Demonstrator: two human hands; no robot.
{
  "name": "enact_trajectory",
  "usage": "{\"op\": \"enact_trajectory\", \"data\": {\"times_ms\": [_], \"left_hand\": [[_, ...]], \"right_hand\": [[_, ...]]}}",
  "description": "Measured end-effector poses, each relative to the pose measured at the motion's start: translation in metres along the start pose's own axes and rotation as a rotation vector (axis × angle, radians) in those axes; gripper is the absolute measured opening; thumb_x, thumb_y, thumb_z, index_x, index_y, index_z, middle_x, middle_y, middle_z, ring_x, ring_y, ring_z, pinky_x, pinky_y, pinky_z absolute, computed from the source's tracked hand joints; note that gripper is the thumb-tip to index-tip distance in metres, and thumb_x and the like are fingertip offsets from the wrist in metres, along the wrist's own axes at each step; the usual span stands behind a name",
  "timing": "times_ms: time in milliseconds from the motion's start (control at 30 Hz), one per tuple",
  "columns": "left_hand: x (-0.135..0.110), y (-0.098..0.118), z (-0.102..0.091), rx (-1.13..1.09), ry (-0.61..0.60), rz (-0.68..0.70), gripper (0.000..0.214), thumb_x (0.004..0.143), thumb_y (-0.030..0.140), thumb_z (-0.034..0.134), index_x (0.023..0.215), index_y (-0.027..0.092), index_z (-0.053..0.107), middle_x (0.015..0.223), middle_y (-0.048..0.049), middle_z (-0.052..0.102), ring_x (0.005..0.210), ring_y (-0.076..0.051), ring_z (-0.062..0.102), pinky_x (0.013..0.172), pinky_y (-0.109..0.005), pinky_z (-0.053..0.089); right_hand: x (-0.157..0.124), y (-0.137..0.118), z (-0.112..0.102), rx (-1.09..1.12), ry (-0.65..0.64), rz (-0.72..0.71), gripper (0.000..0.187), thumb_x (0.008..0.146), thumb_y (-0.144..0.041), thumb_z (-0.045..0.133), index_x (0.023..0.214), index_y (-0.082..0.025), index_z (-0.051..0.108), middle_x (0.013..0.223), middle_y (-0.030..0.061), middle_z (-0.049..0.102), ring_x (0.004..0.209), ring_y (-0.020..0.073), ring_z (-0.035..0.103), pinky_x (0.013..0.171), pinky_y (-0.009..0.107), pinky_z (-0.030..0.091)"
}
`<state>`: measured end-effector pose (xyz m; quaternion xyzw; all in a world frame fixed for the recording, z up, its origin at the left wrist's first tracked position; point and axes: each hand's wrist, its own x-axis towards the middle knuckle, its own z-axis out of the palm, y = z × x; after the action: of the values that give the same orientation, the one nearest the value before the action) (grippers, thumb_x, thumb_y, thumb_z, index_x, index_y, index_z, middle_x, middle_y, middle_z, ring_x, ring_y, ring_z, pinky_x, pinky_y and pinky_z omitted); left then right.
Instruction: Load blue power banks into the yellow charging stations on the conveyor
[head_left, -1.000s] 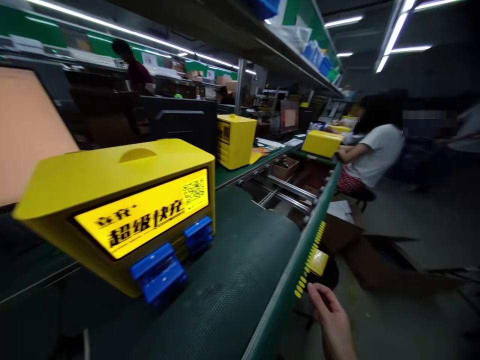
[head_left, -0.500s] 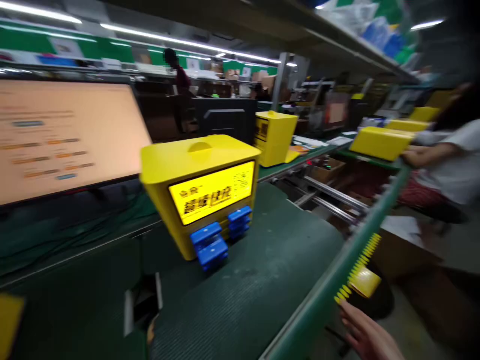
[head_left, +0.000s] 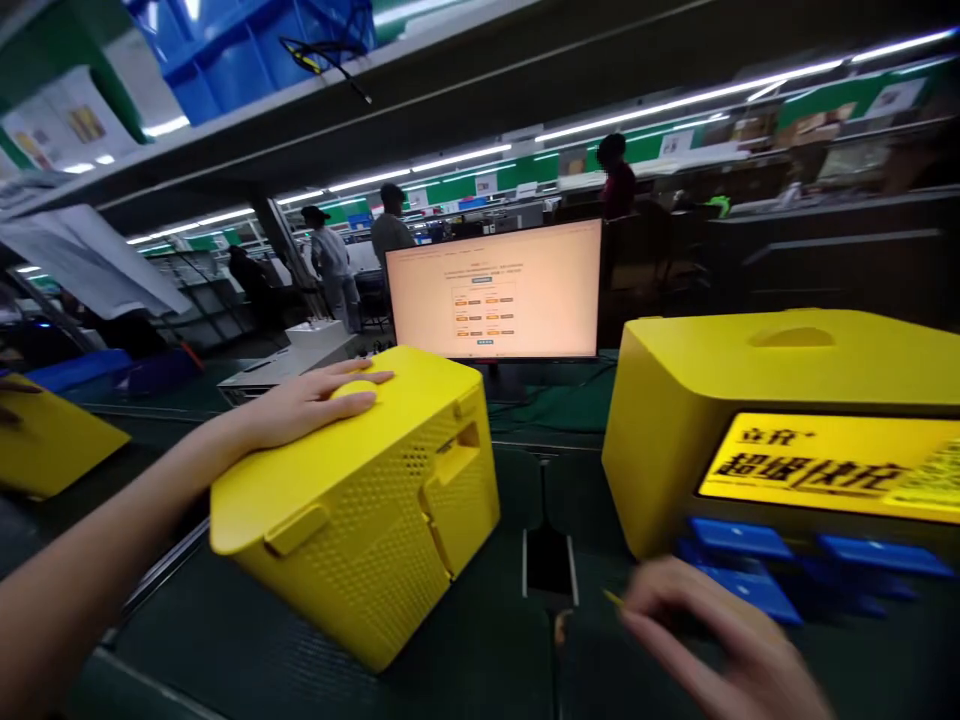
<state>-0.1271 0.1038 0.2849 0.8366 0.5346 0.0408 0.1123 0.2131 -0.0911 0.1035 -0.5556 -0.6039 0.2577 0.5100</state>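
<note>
The yellow box (head_left: 360, 500) with the perforated side sits on the dark green belt (head_left: 480, 650), tipped toward the camera, directly under the left hand (head_left: 315, 400). That hand lies flat and spread on the box's top, fingers over a small raised dome, pressing rather than gripping. To steady the box well, the palm probably needs to stay centred over the dome so that the tilted box does not slide on the ribbed belt.

The right hand (head_left: 712, 630) hovers low, just in front of the second yellow box (head_left: 780, 400) to its right. It is blurred, and I cannot tell whether its fingers are loose or closed on anything. Just beyond its fingertips are the blue plugs (head_left: 742, 570) at that box's base.

Above the plugs a lit yellow panel (head_left: 825, 465) carries black Chinese characters, too smeared to read. Beyond both hands stands a monitor (head_left: 495, 290) showing an orange-tinted page, its text too small to make out.
</note>
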Motion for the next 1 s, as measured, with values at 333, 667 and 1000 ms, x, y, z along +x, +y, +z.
{"op": "enact_trajectory", "data": {"times_ms": [333, 667, 1000], "left_hand": [[-0.001, 0.011, 0.005, 0.037, 0.013, 0.066, 0.054, 0.083, 0.068, 0.036, 0.132, 0.046, 0.040, 0.150, 0.0089, 0.026, 0.135, -0.028, 0.028, 0.111, -0.046, 0.021], [0.002, 0.009, 0.006, 0.066, 0.029, 0.070, 0.057, 0.082, 0.068, 0.037, 0.133, 0.044, 0.040, 0.150, 0.0088, 0.025, 0.134, -0.031, 0.029, 0.110, -0.047, 0.023], [0.001, 0.015, 0.007, 0.022, 0.025, 0.032, 0.060, 0.081, 0.070, 0.037, 0.133, 0.041, 0.042, 0.151, 0.0068, 0.023, 0.133, -0.031, 0.029, 0.110, -0.048, 0.021]], "right_hand": [[0.129, -0.037, 0.101, -0.125, -0.204, -0.284, 0.013, 0.085, -0.026, 0.055, 0.085, -0.021, 0.068, 0.076, 0.0010, 0.070, 0.062, 0.0166, 0.061, 0.054, 0.026, 0.039], [0.135, -0.034, 0.100, -0.214, -0.210, -0.377, 0.012, 0.085, -0.021, 0.060, 0.088, -0.021, 0.071, 0.080, 0.0005, 0.072, 0.064, 0.0167, 0.064, 0.054, 0.025, 0.040], [0.130, -0.032, 0.111, -0.345, -0.049, -0.344, 0.014, 0.085, -0.030, 0.055, 0.085, -0.019, 0.064, 0.073, 0.0041, 0.069, 0.057, 0.0184, 0.060, 0.053, 0.026, 0.035]]}}
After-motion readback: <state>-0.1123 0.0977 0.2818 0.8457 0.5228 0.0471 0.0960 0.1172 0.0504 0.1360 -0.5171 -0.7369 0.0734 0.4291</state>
